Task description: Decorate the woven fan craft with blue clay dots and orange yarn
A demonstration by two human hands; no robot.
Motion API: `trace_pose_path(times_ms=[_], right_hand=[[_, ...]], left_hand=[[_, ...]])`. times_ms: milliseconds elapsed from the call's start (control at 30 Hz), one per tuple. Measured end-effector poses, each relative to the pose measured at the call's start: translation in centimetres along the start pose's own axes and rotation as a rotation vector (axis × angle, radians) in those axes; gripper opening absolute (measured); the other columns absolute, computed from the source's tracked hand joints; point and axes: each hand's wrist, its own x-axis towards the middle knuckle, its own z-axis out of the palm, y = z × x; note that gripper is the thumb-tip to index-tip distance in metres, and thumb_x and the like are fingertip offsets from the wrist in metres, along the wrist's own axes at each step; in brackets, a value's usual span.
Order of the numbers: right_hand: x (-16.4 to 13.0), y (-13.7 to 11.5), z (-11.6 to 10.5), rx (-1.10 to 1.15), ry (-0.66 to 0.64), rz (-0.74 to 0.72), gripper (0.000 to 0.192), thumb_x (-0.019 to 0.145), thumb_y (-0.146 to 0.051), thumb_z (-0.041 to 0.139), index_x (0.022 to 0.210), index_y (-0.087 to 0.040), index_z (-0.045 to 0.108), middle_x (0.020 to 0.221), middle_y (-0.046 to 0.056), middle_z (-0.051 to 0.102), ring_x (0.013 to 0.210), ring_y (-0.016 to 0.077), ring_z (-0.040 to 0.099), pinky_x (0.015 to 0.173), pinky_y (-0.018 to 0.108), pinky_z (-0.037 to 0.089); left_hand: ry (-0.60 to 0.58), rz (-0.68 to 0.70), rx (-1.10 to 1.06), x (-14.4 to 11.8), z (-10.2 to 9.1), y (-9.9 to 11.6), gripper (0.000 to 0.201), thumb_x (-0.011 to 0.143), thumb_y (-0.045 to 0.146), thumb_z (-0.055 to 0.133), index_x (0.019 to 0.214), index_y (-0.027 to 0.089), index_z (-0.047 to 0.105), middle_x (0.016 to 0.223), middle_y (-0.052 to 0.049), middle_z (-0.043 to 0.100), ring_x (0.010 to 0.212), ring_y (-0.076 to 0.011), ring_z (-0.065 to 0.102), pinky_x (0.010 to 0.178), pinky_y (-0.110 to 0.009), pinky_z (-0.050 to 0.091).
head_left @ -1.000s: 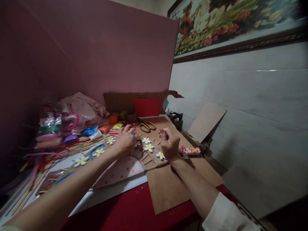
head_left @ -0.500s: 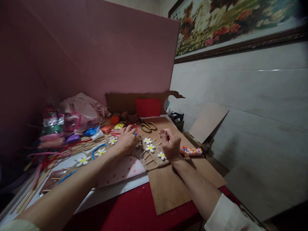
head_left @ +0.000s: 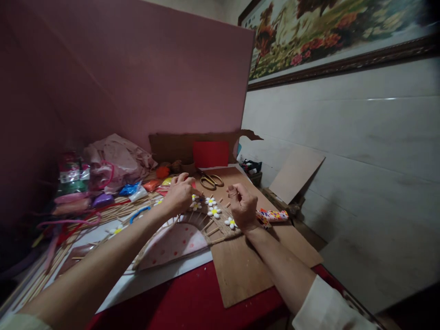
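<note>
Here the person's left hand (head_left: 179, 196) sits over the far edge of a fan-shaped woven piece (head_left: 192, 229), fingers curled down toward the sticks and the white flowers (head_left: 213, 211) fixed on it; the fingertips appear pinched on something small, but the view is too dim to tell what. The right hand (head_left: 243, 207) rests at the right end of the weave, closed into a loose fist with thumb against forefinger; whether a strand lies inside cannot be told. The woven piece lies flat, partly on a brown board (head_left: 247, 266) and partly on a white sheet (head_left: 144, 279), between the two hands; its pink dotted middle faces the person. Scissors (head_left: 210, 180) lie on the board beyond the hands, well apart from them; a spotted, many-coloured strip (head_left: 273, 215) lies just right of the right wrist. Left of the work, thin sticks (head_left: 113, 211), a blue pipe cleaner (head_left: 139, 212) and bags of coloured material (head_left: 103, 174) crowd the table; a pink panel (head_left: 154, 78) stands behind.
</note>
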Motion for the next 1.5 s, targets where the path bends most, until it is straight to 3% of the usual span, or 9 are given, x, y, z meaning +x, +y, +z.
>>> trace_pose_path(times_ms=[367,467,600,700,867,1033,1167,1333,1500], right_hand=[[-0.1,0.1,0.0,-0.003,0.0,0.008,0.028,0.091,-0.031,0.044,0.068,-0.019,0.056,0.059,0.002,0.058,0.056,0.0146,0.054,0.053,0.025,0.036],[-0.1,0.1,0.0,-0.006,0.005,0.015,0.029,0.092,-0.032,0.044,0.068,-0.018,0.056,0.059,0.002,0.057,0.056,0.0144,0.053,0.053,0.024,0.036],[-0.2,0.0,0.0,-0.006,0.007,0.017,0.03,0.092,-0.032,0.044,0.068,-0.018,0.056,0.058,0.001,0.056,0.054,0.0138,0.052,0.052,0.024,0.035],[-0.2,0.0,0.0,-0.011,0.003,0.014,0.03,0.091,-0.032,0.045,0.067,-0.018,0.056,0.057,0.001,0.056,0.052,0.0131,0.05,0.051,0.024,0.033],[-0.3,0.3,0.1,-0.011,0.005,0.006,0.03,0.091,-0.033,0.046,0.067,-0.018,0.056,0.055,0.0,0.054,0.052,0.0125,0.049,0.05,0.023,0.033],[-0.4,0.5,0.1,-0.014,-0.005,0.007,0.029,0.091,-0.032,0.046,0.067,-0.018,0.056,0.055,0.0,0.055,0.052,0.0124,0.049,0.05,0.023,0.033],[-0.4,0.4,0.1,-0.014,-0.014,0.018,0.03,0.091,-0.032,0.046,0.068,-0.018,0.057,0.056,0.001,0.056,0.053,0.0128,0.051,0.051,0.023,0.033],[-0.3,0.4,0.1,-0.011,-0.002,0.002,0.03,0.091,-0.033,0.046,0.067,-0.018,0.056,0.056,0.0,0.056,0.053,0.0128,0.05,0.05,0.023,0.033],[-0.4,0.5,0.2,-0.023,-0.006,-0.013,0.029,0.09,-0.032,0.046,0.066,-0.018,0.056,0.054,0.0,0.054,0.051,0.0126,0.048,0.049,0.024,0.031]], left_hand=[[0.005,0.052,-0.017,-0.2,1.0,0.0,0.033,0.073,0.012,0.053,0.087,0.033,0.075,0.118,-0.004,0.06,0.119,-0.0297,0.035,0.091,-0.044,0.028],[0.069,-0.053,-0.025,0.5,-0.3,-1.6,0.04,0.078,0.01,0.045,0.098,0.031,0.072,0.124,-0.004,0.058,0.119,-0.0281,0.037,0.09,-0.044,0.03],[0.177,-0.211,0.005,0.8,-3.0,-4.5,0.025,0.079,0.029,0.051,0.096,0.023,0.069,0.106,-0.008,0.066,0.111,-0.0282,0.045,0.087,-0.041,0.035],[0.102,-0.378,0.098,0.2,-4.6,-6.8,0.024,0.075,0.038,0.057,0.083,0.017,0.067,0.093,-0.011,0.067,0.101,-0.0302,0.051,0.081,-0.038,0.038],[-0.044,-0.458,0.125,-1.5,-5.6,-10.6,0.035,0.085,0.035,0.041,0.089,0.012,0.067,0.093,-0.007,0.065,0.097,-0.0275,0.057,0.078,-0.031,0.036],[-0.168,-0.602,0.113,-3.4,-5.1,-13.7,0.035,0.079,0.042,0.05,0.09,0.014,0.068,0.095,-0.016,0.068,0.085,-0.028,0.061,0.067,-0.028,0.038],[-0.254,-0.586,0.052,-4.8,-4.1,-14.8,0.037,0.08,0.046,0.05,0.091,0.014,0.065,0.091,-0.01,0.07,0.079,-0.0208,0.061,0.062,-0.022,0.037],[-0.266,-0.577,0.078,-5.6,-2.3,-14.4,0.046,0.077,0.052,0.052,0.097,0.011,0.061,0.099,-0.015,0.067,0.081,-0.023,0.06,0.061,-0.023,0.037],[-0.236,-0.606,0.156,-5.6,-1.4,-13.2,0.033,0.083,0.03,0.041,0.096,0.009,0.063,0.101,-0.022,0.066,0.086,-0.031,0.062,0.065,-0.031,0.04]])
